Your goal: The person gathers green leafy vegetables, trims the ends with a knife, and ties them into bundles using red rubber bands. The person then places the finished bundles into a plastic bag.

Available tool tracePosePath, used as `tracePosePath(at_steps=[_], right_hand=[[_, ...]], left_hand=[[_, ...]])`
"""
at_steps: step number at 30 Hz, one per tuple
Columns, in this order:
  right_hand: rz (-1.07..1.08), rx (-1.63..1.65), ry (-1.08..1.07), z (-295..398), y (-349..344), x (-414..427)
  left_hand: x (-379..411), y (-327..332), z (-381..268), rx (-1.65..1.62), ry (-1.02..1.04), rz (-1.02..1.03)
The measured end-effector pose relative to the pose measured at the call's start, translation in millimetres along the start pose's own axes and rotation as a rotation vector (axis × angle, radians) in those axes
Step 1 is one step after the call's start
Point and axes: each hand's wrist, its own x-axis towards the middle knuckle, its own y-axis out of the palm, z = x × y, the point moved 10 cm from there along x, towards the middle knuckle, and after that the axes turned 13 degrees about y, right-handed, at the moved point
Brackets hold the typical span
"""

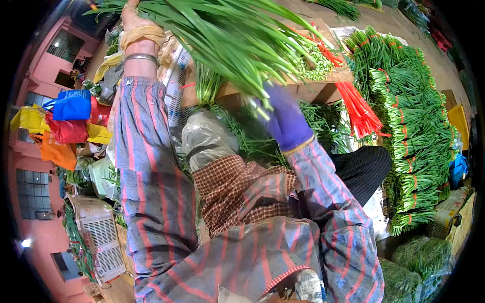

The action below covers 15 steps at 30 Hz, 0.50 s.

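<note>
My left hand (134, 17), bare with tan bands and a metal bangle at the wrist, grips the leafy end of a large spread of green garlic chives (227, 34) at the top of the view. Below the pale stem ends is my right hand (284, 115), in a purple glove and blurred; its fingers are partly hidden by stems, so its hold cannot be told. A smaller upright bunch of chives (207, 81) stands at the wooden table (333, 75). Cut stem pieces (316, 60) lie on that table, and red ties (360, 110) hang over its edge.
Many chive bundles with red ties (409, 132) are stacked at the right. Loose greens (257, 146) lie beneath the table. A white plastic crate (176, 83) stands left of the table, another crate (102, 242) at lower left. Coloured bags (72, 106) hang at the left.
</note>
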Motion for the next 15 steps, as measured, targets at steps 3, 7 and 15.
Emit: tracePosePath(at_steps=[3,7,15], right_hand=[[-0.217,-0.522,0.156,2.5,10.6,-24.8],[-0.087,-0.333,0.124,0.0,0.7,-11.4],[-0.248,-1.163,-0.181,40.5,8.3,-12.2]], left_hand=[[18.3,11.7,10.9,0.139,-0.098,0.304],[4.3,-8.1,15.6,0.156,-0.113,0.024],[-4.8,-23.4,41.4,0.150,-0.324,-0.119]])
